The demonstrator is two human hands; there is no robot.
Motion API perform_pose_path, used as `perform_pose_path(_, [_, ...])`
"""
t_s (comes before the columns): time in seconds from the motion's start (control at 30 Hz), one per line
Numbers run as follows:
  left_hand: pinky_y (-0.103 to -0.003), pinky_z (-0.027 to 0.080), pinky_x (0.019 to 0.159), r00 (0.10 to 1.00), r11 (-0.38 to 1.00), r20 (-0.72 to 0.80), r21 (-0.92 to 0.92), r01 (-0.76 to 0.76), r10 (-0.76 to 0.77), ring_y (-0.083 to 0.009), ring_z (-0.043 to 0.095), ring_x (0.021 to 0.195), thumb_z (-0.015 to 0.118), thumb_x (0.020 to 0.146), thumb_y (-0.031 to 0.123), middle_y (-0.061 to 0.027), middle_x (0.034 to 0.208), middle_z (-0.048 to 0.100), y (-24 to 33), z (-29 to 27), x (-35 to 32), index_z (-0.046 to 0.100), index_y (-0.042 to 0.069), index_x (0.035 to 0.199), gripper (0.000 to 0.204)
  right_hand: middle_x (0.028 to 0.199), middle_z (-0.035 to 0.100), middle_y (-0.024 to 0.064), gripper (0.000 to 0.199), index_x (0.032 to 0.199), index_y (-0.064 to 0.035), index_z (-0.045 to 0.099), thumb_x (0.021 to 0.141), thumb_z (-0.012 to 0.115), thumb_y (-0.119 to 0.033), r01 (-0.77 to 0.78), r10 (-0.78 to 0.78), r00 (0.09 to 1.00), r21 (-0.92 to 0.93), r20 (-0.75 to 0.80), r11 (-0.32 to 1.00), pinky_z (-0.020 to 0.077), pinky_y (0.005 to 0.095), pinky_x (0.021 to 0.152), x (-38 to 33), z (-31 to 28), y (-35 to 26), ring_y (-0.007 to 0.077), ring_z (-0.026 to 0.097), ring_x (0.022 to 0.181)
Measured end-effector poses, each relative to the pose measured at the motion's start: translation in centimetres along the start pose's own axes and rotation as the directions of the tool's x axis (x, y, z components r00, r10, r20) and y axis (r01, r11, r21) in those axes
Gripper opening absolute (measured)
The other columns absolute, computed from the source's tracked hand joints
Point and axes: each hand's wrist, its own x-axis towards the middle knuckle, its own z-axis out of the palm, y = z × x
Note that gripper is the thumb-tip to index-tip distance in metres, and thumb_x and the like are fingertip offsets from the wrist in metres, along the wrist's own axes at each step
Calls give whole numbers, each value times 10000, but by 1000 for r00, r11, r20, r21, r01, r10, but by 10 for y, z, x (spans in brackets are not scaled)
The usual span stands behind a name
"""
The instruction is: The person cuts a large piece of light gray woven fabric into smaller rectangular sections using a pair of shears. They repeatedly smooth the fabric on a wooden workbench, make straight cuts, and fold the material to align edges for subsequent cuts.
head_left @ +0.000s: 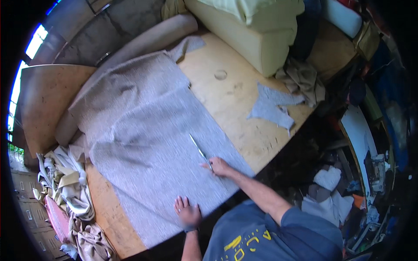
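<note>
A large sheet of grey, streaked fabric (167, 156) lies across the wooden table, wrinkled toward its left and far parts and flatter near me. My right hand (217, 167) is closed round the handles of a pair of metal scissors (199, 148). Their blades look closed and point away from me, above or on the fabric; I cannot tell whether they touch it. Close to the table's near edge, my left hand (188, 212) rests on the fabric with its fingers apart, holding nothing.
An irregular grey fabric scrap (271, 106) lies on the plywood tabletop (237, 126). A pale yellow foam block (257, 43) stands at the back, beside a long fabric roll (152, 37). Crumpled cloth strips (72, 180) heap at the left; white scraps (326, 202) pile below right.
</note>
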Motion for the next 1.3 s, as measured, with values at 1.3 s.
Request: perform_pose_path(1.3, [-524,508,791,659,746,427,59,663,-619,-439,657,907,674,848,157,-229,928,680,-43,3,-307,562,20,1003,236,854,642,123,352,917,-92,622,715,833,-289,-192,-32,820,-327,-572,925,496,489,759,-354,45,298,343,638,865])
